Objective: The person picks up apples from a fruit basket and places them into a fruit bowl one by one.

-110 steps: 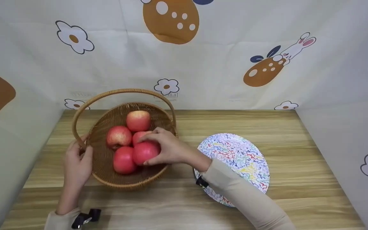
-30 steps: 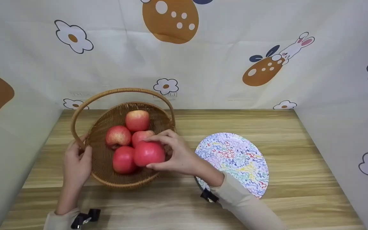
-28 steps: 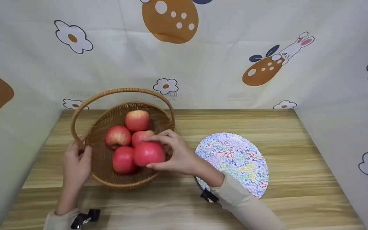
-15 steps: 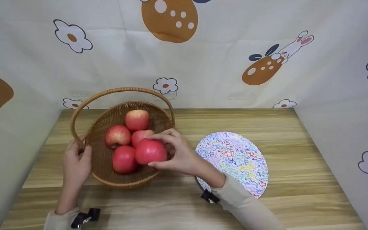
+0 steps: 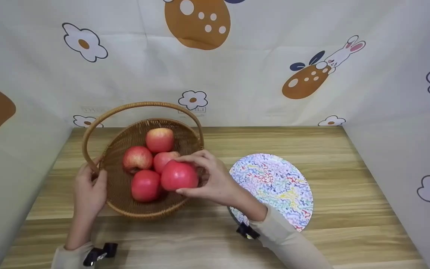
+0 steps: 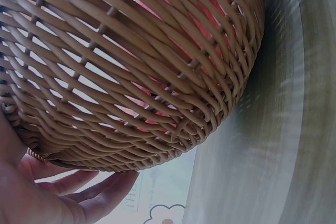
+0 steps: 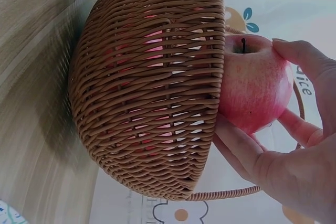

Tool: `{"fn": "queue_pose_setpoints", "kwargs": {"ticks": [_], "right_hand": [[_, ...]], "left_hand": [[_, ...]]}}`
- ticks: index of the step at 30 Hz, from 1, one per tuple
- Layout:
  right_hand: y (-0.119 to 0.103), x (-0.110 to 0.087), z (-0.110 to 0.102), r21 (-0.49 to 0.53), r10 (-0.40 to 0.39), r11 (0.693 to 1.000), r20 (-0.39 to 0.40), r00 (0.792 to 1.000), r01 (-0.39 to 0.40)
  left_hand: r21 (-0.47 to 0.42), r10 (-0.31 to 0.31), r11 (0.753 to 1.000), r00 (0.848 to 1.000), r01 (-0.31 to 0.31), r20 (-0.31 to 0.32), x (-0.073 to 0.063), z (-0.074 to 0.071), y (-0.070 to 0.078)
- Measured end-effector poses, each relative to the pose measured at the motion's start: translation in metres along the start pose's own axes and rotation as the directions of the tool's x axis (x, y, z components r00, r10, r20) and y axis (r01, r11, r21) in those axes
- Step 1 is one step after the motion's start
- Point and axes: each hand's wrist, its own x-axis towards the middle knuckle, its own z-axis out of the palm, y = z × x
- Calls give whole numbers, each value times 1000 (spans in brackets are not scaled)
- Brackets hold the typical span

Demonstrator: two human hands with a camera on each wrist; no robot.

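A brown wicker basket with a tall arched handle stands at the left of the table. My left hand grips its left rim at the foot of the handle; the left wrist view shows that hand's fingers against the weave. Between thumb and fingers, my right hand holds a red apple at the basket's right rim, its stem showing in the right wrist view. Inside the basket lie several more red apples, one partly hidden behind the held apple.
Right of the basket lies a round plate with a multicoloured squiggle pattern, partly covered by my right forearm. A pale printed cloth hangs behind the wooden table and along both sides.
The right hand has lifted its apple from among the others and drawn it slightly up and right to the basket's rim. The left hand has kept its grip on the basket.
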Motion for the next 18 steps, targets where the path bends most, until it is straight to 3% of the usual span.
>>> {"fn": "queue_pose_setpoints", "kwargs": {"ticks": [7, 18], "right_hand": [[0, -2, -1, 47, 24, 999, -3, 1000, -24], [-2, -7, -4, 29, -3, 1000, -30, 1000, 4]], "left_hand": [[27, -12, 1000, 1000, 13, -9, 0, 0, 0], [31, -18, 999, 1000, 18, -20, 0, 0, 0]]}}
